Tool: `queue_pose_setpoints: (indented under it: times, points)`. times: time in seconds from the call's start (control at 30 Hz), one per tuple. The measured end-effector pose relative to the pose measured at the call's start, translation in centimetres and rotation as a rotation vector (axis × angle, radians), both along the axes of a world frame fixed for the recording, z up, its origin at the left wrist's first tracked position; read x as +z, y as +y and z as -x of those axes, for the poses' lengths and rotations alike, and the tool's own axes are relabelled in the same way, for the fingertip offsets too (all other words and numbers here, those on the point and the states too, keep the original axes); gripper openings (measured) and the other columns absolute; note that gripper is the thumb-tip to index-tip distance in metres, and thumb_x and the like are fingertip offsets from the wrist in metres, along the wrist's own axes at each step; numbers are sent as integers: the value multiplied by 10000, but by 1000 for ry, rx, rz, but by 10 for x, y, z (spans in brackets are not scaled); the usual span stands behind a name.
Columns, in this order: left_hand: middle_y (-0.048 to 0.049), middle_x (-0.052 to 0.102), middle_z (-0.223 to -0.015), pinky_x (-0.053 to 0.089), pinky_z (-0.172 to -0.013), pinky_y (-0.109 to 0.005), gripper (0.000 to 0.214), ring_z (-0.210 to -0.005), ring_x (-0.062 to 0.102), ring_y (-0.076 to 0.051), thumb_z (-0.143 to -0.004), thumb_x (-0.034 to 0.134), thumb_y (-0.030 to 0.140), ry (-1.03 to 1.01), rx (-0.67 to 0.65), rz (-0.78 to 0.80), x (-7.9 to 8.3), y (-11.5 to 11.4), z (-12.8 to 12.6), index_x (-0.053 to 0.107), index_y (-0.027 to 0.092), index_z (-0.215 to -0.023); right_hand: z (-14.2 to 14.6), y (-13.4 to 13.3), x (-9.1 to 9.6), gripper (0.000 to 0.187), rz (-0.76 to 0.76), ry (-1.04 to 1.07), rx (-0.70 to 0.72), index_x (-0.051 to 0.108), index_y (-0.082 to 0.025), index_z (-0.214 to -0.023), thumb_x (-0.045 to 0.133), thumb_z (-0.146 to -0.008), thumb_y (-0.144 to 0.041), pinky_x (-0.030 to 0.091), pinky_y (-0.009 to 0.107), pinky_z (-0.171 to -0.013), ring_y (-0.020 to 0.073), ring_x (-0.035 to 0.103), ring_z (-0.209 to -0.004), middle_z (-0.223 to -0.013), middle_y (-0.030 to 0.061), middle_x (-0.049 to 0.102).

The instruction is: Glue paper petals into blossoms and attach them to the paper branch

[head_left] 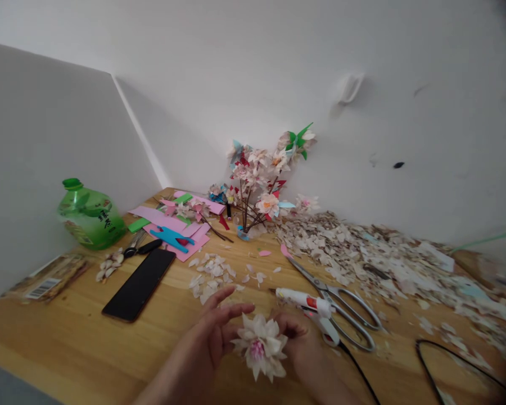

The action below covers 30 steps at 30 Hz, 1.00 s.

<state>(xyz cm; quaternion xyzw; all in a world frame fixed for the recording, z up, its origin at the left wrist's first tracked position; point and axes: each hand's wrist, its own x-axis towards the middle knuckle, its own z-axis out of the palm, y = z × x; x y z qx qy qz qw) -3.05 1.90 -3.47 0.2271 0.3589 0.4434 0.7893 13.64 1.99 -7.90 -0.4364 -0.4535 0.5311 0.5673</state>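
Right fingers [293, 324] pinch a pale flower [261, 346], left fingers [234, 310] loosely spread beside it; green bottle [86, 216] reads 绿茶.

Phone [139, 286] left of the flower [259, 347], bottle [91, 218] farther left, scissors [325, 289] right, petal heap [362, 259] behind the scissors.

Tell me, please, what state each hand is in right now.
Left hand: partly open at the flower; any grip is hidden.
Right hand: curled in at the flower's other side; its grip cannot be told.
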Motion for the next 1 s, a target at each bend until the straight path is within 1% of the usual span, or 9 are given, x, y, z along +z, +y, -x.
queue_pose_setpoints:
  times: [0.13, 0.37, 0.5, 0.63, 0.73, 0.83, 0.9, 0.97, 1.0]
  points:
    - [-137, 696, -916, 484, -627, -289, 664, -677, 658, -188, -628, 668, 247, -46, 26, 81, 8, 0, -3, 339, 146, -1196, 4, -4, -1, 257, 120, 82, -39, 503, -190, -342, 743, -421, -141, 324, 214, -445, 93, 402, -430, -417, -54, 488]
    - [-127, 696, -868, 484, -632, -266, 484, -647, 659, -159, -742, 518, 148, -102, 83, 130, 12, 0, -7, 348, 124, -1194, 11, -6, -1, 182, 323, 206, -121, 581, -206, -398, 744, -397, -127, 351, 224, -447, 111, 448, -440, -441, -42, 580]
    - [-128, 689, -896, 483, -648, -259, 449, -682, 657, -153, -782, 453, 121, -95, 106, 145, 10, 2, -7, 343, 119, -1218, 14, -8, -2, 171, 352, 250, -135, 609, -196, -409, 749, -375, -104, 339, 200, -427, 90, 432, -420, -427, -48, 577]
    - [-120, 685, -931, 482, -680, -280, 431, -694, 652, -159, -774, 474, 134, -31, 114, 117, 5, 7, -3, 378, 121, -1194, 15, -7, -6, 132, 345, 195, -135, 616, -187, -433, 731, -406, -127, 356, 204, -438, 91, 447, -424, -437, -45, 585]
    - [-101, 684, -962, 480, -706, -296, 388, -663, 648, -156, -741, 520, 148, 32, 142, 99, 3, 12, 5, 443, 146, -1122, 13, -5, -9, 114, 227, 23, -130, 582, -204, -406, 663, -466, -152, 359, 217, -435, 101, 454, -408, -409, -55, 564]
    - [-65, 688, -930, 479, -767, -310, 305, -742, 659, -177, -697, 584, 176, 52, 258, 32, 1, 22, 18, 532, 165, -997, 8, -4, -6, 173, 52, -152, -153, 565, -224, -382, 585, -476, -80, 380, 237, -469, 125, 501, -440, -419, -51, 574]
    - [-34, 684, -908, 488, -753, -274, 251, -773, 654, -163, -674, 636, 188, 85, 378, -49, 0, 33, 29, 582, 169, -919, 3, -4, 2, 225, -232, -446, -131, 600, -220, -451, 529, -532, -22, 408, 257, -522, 147, 550, -510, -497, -24, 628]
    - [1, 677, -859, 499, -702, -215, 244, -716, 646, -118, -649, 686, 158, 147, 462, -89, -2, 45, 41, 612, 168, -881, 0, -3, 12, 280, -570, -883, -46, 619, -200, -565, 459, -648, 15, 430, 284, -560, 169, 575, -585, -592, 16, 666]
    - [17, 671, -803, 502, -680, -193, 248, -672, 640, -98, -636, 704, 133, 173, 493, -93, -3, 51, 46, 619, 169, -866, -1, -3, 17, 292, -673, -1079, 7, 617, -188, -608, 433, -691, 23, 437, 297, -565, 182, 575, -613, -628, 35, 671]
